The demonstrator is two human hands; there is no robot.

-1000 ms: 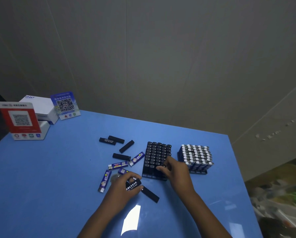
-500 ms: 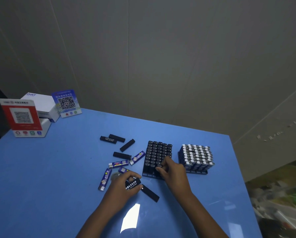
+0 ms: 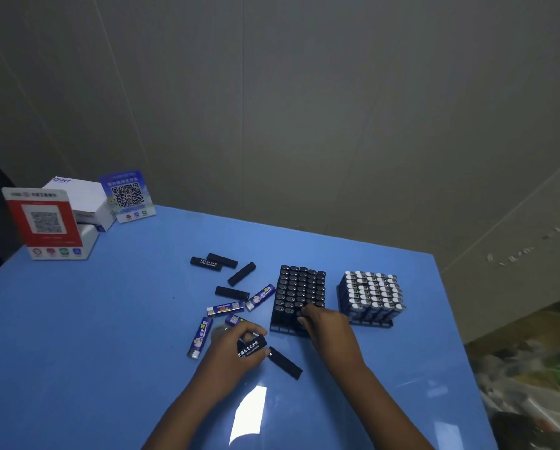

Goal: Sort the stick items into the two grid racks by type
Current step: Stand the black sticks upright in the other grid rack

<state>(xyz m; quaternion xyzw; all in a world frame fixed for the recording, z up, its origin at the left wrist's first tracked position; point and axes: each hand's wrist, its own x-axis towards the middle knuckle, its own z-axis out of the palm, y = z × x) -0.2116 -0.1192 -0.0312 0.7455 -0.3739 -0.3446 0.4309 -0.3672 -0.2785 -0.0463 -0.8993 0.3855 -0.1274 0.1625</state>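
Two grid racks stand on the blue table (image 3: 77, 336): a black rack (image 3: 299, 293) full of black sticks and, to its right, a rack (image 3: 371, 295) of blue sticks with white tops. My left hand (image 3: 236, 349) grips a black stick with white print (image 3: 252, 346). My right hand (image 3: 325, 323) has its fingertips on a black stick at the black rack's near edge; whether it grips is hidden. Another black stick (image 3: 285, 363) lies between my hands. Several loose black sticks (image 3: 221, 260) and blue sticks (image 3: 200, 336) lie left of the racks.
A red QR stand (image 3: 45, 222), a white box (image 3: 84, 196) and a blue QR card (image 3: 127, 196) sit at the table's far left corner. The table's right edge (image 3: 460, 336) drops to a cluttered floor. A grey wall is behind.
My right hand has shifted slightly along the near edge of the black rack. My left hand still holds the printed black stick in about the same place.
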